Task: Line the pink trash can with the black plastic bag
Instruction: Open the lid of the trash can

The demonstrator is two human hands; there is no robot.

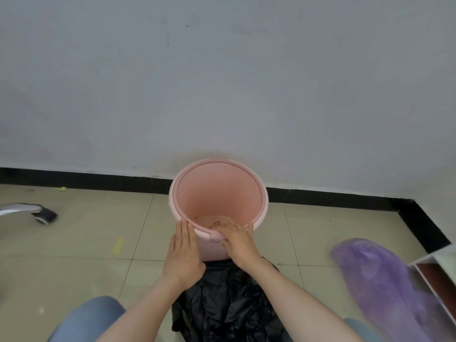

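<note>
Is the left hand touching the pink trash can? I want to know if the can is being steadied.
Touching. The head view shows the left hand laid flat against the near outer wall of the pink trash can, fingertips at the rim.

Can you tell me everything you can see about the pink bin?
The pink trash can is a round, smooth plastic tub with a separate ring sitting around its top. It stands upright on the tiled floor, near the wall. No bag is in it yet; a little brownish dirt shows at the bottom. The left hand lies flat against its near side, the right hand rests over the near rim. The black plastic bag lies crumpled before it.
</note>
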